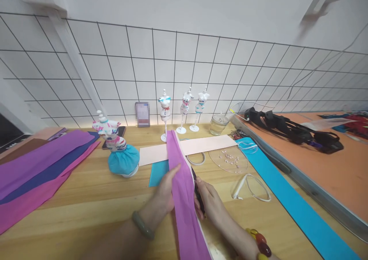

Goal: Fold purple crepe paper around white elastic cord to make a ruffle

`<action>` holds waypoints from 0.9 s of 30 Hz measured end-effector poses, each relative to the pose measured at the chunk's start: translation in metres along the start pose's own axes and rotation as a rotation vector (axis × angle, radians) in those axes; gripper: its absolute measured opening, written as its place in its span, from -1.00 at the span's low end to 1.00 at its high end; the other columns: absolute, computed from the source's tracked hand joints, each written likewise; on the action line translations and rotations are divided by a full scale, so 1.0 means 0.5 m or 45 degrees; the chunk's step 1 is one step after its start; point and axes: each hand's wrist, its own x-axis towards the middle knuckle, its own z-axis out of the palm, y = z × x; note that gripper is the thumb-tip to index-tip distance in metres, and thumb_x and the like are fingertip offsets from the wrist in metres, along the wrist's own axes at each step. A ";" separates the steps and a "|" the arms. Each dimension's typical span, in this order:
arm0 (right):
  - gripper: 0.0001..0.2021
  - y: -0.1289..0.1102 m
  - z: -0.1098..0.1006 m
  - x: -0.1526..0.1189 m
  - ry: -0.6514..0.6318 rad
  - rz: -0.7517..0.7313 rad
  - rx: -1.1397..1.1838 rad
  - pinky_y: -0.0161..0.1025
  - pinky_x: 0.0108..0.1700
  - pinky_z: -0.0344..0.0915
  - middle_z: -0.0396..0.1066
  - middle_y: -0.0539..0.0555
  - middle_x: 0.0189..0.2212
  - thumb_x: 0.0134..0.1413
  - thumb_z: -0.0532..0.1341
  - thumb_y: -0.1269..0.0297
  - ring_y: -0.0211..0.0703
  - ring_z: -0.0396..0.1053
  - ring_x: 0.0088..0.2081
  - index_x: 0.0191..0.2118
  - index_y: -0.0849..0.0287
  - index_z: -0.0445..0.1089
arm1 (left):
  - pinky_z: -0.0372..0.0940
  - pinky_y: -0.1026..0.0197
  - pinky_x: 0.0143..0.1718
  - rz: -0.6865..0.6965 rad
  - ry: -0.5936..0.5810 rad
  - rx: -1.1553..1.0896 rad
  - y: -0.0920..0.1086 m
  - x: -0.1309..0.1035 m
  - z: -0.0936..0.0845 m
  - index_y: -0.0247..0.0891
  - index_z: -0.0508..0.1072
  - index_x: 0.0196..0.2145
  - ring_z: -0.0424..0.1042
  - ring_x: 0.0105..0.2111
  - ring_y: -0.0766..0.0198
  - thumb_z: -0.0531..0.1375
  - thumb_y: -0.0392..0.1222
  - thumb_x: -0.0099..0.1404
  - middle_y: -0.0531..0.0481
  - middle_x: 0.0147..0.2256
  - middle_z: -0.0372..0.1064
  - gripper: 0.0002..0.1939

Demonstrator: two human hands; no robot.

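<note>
A long strip of purple fabric [184, 198] with a white edge runs from mid-table toward me. My left hand [166, 187] grips its left side, thumb on top and the other fingers beneath. At the strip's right edge, my right hand [209, 198] is closed around black scissors [198, 193], whose blades lie along the white edge. Under the purple strip lie a pale pink strip [207, 145] and a turquoise piece [158, 172]. To the left stands a small dress form [110, 131] wearing a puffy turquoise skirt [123, 160].
Three small dress forms [185, 104] stand at the back beside a phone [143, 114] and a glass [219, 124]. Fabric strips [43, 171] lie left. Rightward are beads [230, 158], white ribbon [253, 187], a turquoise strip [287, 187] and black straps [290, 129].
</note>
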 end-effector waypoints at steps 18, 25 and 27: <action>-0.49 -0.004 -0.004 -0.011 0.010 -0.073 -0.227 -0.35 -0.65 -0.01 0.06 -0.12 -0.83 0.21 -0.13 -0.09 -0.35 0.05 -0.76 -0.64 0.11 0.09 | 0.31 0.19 -0.36 0.347 0.049 0.212 0.035 -0.001 -0.008 -0.36 0.41 -0.42 0.39 -0.50 0.27 0.32 -0.33 -0.04 -0.03 -0.50 0.39 -0.81; -0.49 0.002 -0.005 -0.010 -0.044 -0.121 -0.259 -0.34 -0.62 0.01 0.07 -0.11 -0.81 0.24 -0.16 -0.06 -0.33 0.08 -0.72 -0.63 0.12 0.09 | 0.30 0.21 -0.37 0.368 0.103 0.178 0.028 0.004 -0.012 -0.36 0.40 -0.46 0.37 -0.50 0.29 0.37 -0.31 -0.08 -0.01 -0.51 0.38 -0.77; -0.50 0.000 -0.004 -0.012 -0.047 -0.119 -0.235 -0.34 -0.63 0.01 0.07 -0.12 -0.81 0.23 -0.16 -0.06 -0.33 0.07 -0.73 -0.62 0.12 0.10 | 0.29 0.23 -0.38 0.388 0.127 0.170 0.028 0.004 -0.010 -0.36 0.40 -0.46 0.37 -0.51 0.31 0.37 -0.31 -0.09 0.01 -0.53 0.37 -0.77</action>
